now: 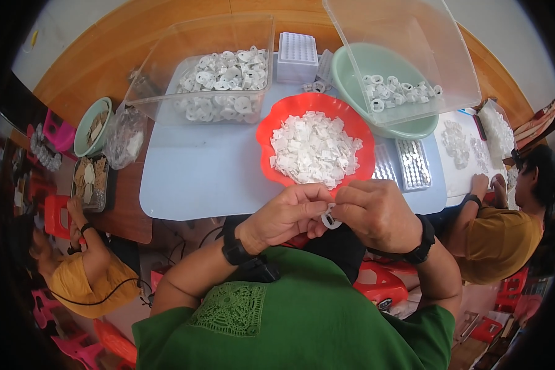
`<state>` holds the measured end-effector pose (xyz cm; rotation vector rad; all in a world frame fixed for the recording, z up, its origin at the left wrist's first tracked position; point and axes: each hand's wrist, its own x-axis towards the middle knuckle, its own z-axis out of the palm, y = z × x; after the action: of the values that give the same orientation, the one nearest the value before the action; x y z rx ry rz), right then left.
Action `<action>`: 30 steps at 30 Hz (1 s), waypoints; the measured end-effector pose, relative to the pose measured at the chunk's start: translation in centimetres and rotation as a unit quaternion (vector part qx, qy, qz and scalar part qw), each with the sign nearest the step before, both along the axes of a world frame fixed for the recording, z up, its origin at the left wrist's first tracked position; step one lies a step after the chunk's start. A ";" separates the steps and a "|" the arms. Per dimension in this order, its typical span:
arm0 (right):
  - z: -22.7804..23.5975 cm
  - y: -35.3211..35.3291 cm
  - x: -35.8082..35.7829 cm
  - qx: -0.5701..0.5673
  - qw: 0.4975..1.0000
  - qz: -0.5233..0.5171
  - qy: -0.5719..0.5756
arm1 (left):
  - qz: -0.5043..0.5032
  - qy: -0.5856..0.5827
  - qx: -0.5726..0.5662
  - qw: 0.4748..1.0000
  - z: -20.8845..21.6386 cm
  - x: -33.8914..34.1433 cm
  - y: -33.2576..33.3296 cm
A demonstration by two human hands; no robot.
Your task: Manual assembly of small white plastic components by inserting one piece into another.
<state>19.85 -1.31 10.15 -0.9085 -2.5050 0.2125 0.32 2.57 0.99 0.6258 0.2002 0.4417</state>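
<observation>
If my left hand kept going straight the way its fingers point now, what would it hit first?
Most likely the right hand: the left hand points rightward at it, both pinching a small white ring between them. Depth is hard to judge.

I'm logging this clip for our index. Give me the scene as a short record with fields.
Left hand: pinches small white plastic ring
Right hand: pinches same ring
Nearest: red scalloped plastic bowl of white flat pieces
Behind: clear plastic tub of white rings; green round basin
Surface: pale blue table
Others: people seated on both sides
</observation>
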 end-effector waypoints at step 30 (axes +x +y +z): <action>-3.7 -2.9 9.2 -0.073 0.886 -0.419 0.183 | 0.031 0.033 0.088 0.995 1.6 0.0 1.0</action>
<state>29.06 -4.24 6.49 -1.7298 -1.5854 0.2517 0.33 3.54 2.56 0.8096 0.2457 0.5016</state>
